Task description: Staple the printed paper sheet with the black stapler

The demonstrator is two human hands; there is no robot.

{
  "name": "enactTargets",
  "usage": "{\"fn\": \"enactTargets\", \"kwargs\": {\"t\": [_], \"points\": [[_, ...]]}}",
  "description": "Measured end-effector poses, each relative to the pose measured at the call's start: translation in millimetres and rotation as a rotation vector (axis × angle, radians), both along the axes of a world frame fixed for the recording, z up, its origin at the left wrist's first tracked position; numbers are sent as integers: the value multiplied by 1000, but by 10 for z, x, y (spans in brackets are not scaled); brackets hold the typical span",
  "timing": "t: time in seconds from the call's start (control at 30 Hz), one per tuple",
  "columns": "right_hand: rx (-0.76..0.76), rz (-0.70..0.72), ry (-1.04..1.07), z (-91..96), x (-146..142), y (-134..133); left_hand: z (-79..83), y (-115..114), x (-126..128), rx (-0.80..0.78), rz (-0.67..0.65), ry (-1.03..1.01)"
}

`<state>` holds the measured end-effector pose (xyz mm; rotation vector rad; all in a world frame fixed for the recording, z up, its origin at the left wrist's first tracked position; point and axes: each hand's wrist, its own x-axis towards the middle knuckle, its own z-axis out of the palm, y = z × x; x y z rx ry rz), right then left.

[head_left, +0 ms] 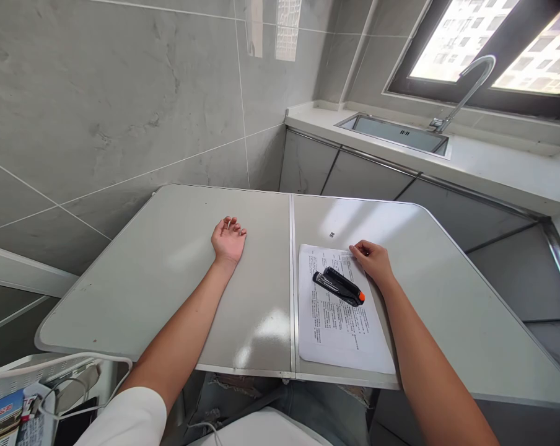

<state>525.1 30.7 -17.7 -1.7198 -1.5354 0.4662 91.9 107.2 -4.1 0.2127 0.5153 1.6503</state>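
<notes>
My left hand (230, 240) lies palm up on the left half of the table, its fingers loosely curled and apart, holding nothing. Under my right hand (371, 260) is the far right corner of some printed paper (329, 344); thumb and fingertips are pinched together at that corner. How many sheets there are I cannot tell. A black stapler (339, 287) with an orange end rests slantwise on top of the paper, to the left of my right hand and apart from it. Beyond the paper's far edge sit tiny dark pieces (332, 235), possibly staples.
The pale folding table (135, 285) has a metal seam (292, 279) down its middle. At lower left stands a white basket (52, 371) holding papers and a cable. Behind at right are a counter with a sink (401, 133) and a tap (466, 93). A tiled wall (122, 93) borders the left.
</notes>
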Motion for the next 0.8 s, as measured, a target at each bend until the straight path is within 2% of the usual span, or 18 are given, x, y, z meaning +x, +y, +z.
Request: {"fn": "enactTargets", "kwargs": {"t": [0.1,0.17,0.3,0.37,0.43,0.57,0.8], "points": [[66,12,28,72,-31,-51,12,-5,6,-8,2,4],[42,110,123,134,-56,-99,16,-7,7,-5,1,3],[-165,546,313,246,-153,-185,10,-7,4,-1,-5,-7],[-258,754,325,287,-225,-211,5,-7,2,0,-7,-1],[-336,883,303,318,-297,-227,4,-7,1,6,-8,8],[-412,960,273,343,-407,-240,11,-8,2,-3,0,22],[-377,1031,299,336,-532,-232,7,-9,-2,2,-8,16]]}}
